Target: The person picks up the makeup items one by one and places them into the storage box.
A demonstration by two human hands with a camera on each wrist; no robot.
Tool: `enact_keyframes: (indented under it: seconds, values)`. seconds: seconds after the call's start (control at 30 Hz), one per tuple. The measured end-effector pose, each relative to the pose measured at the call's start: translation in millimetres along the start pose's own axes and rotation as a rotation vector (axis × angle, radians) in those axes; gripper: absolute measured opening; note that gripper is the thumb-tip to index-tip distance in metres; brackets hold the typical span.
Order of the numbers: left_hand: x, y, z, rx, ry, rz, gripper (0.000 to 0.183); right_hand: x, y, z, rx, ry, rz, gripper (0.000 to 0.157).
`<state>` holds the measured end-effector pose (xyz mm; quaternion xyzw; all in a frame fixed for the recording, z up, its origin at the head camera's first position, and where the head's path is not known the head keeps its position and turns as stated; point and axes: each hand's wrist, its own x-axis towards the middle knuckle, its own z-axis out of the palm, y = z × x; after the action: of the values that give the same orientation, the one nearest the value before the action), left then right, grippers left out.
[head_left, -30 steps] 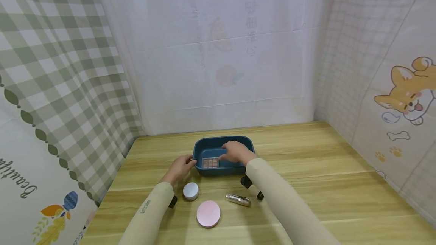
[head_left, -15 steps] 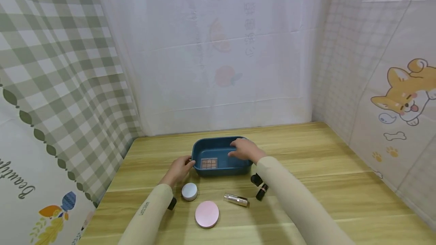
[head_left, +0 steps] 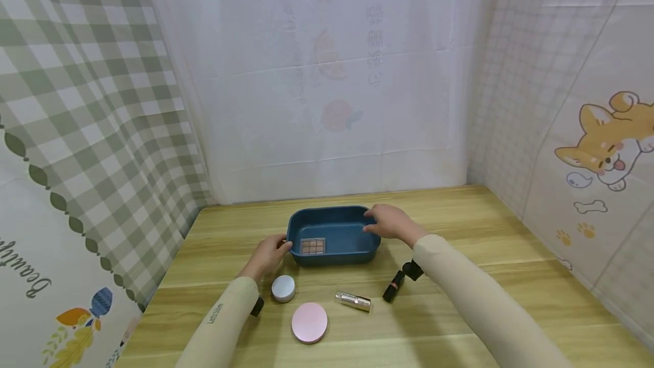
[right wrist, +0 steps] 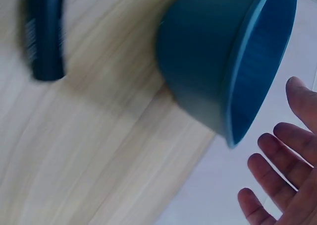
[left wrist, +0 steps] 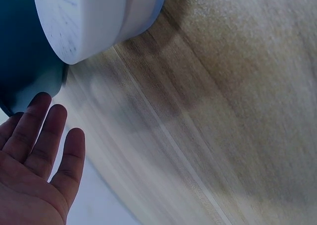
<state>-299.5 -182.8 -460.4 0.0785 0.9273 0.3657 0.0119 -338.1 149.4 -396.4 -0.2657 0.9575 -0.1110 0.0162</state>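
Note:
A dark blue bin (head_left: 332,259) stands on the table, with a small palette of brownish squares (head_left: 313,246) lying inside at its left. My left hand (head_left: 267,255) touches the bin's left end; in the left wrist view its fingers (left wrist: 38,140) are extended beside the bin wall. At the right end, my right hand (head_left: 392,223) is by the rim, holding nothing, its fingers (right wrist: 272,180) spread in the right wrist view. Nearer me lie a white round jar (head_left: 283,288), a pink round compact (head_left: 309,322), a silvery tube (head_left: 353,301) and a black lipstick-like tube (head_left: 393,287).
The bin rests toward the back of the wood-grain table (head_left: 460,277). A white curtain (head_left: 327,129) hangs behind it, a green checked cloth (head_left: 117,84) at the left and a printed cloth (head_left: 562,129) at the right.
My right hand has drawn back from over the palette to the bin's right rim, leaving the palette in the bin. The black tube has come into fuller view. My left hand stays put.

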Motion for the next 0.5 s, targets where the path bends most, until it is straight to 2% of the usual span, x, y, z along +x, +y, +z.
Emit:
enact_keyframes:
  seconds: [0.27, 0.5]
  values:
    - [-0.8, 0.4, 1.1, -0.021, -0.007, -0.026, 0.036, -33.5, 30.2, 3.7, -0.002, 0.070, -0.076, 0.039]
    - [-0.9, 1.6, 0.0, -0.014, -0.013, -0.033, 0.036, -61.4, 47.8, 22.5, -0.019, 0.049, -0.201, 0.035]
